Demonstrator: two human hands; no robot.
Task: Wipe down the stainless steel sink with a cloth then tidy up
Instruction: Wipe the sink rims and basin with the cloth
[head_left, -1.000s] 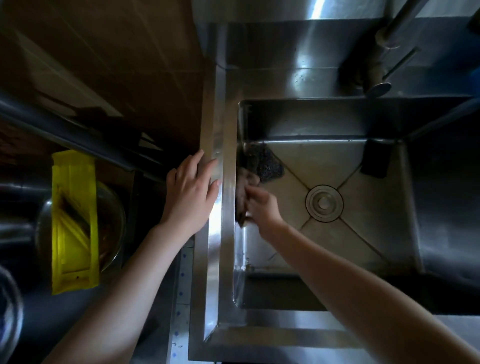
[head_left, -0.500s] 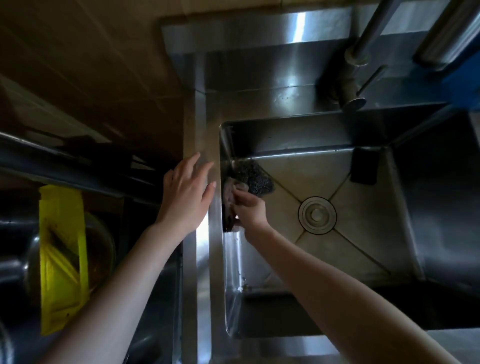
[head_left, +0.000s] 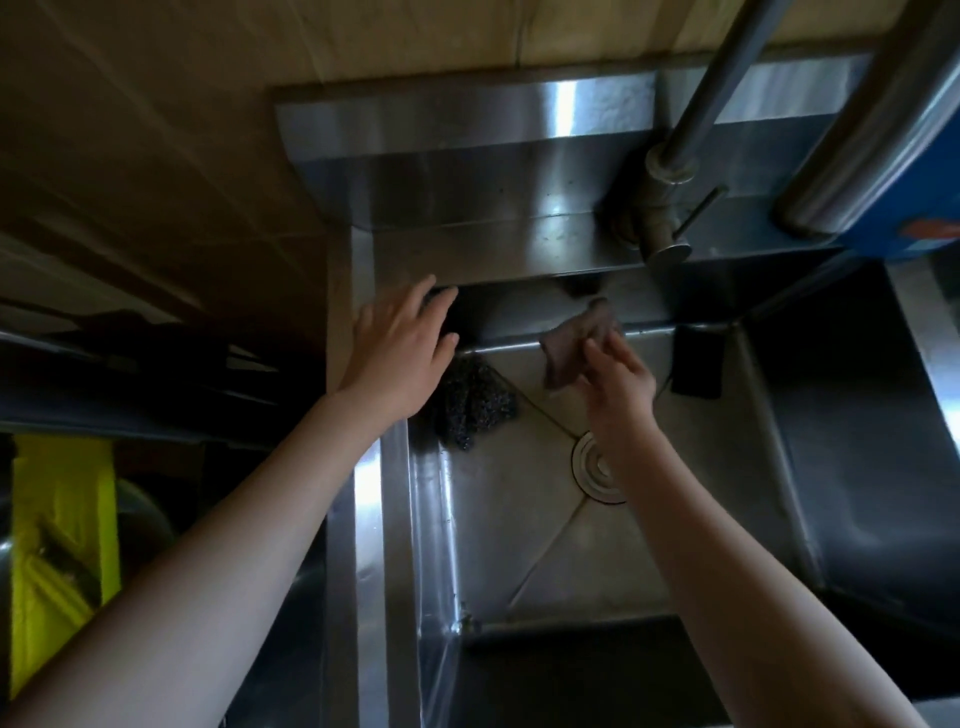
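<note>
The wiping step is judged to be in hand, with the tidying not yet begun. A small brownish cloth (head_left: 574, 340) is held pinched in the fingers of the right hand (head_left: 618, 387) and is pressed at the foot of the far wall of the stainless steel sink (head_left: 519, 561), just left of a dark rectangular object (head_left: 697, 364) that stands against the same wall. Part of the cloth hangs loose below the fingers. The left hand (head_left: 400, 353) is laid flat and spread on the sink's far-left corner, the fingers reaching over the rim; nothing is held in it, and it is taken to be a brace.

A dark mesh scourer (head_left: 472, 408) lies on the basin floor in the far-left corner, partly hidden under the left hand. The drain (head_left: 597, 470) is partly covered by the right wrist. The tap (head_left: 667, 218) stands on the back ledge above the cloth.

The next move is judged to call for a firm sweep along the far wall — the grip on the cloth kept close, so that the loose end does not fold under. The scourer and the dark object would need lifting before the floor beneath them could be wiped — both are left for the tidying.
</note>
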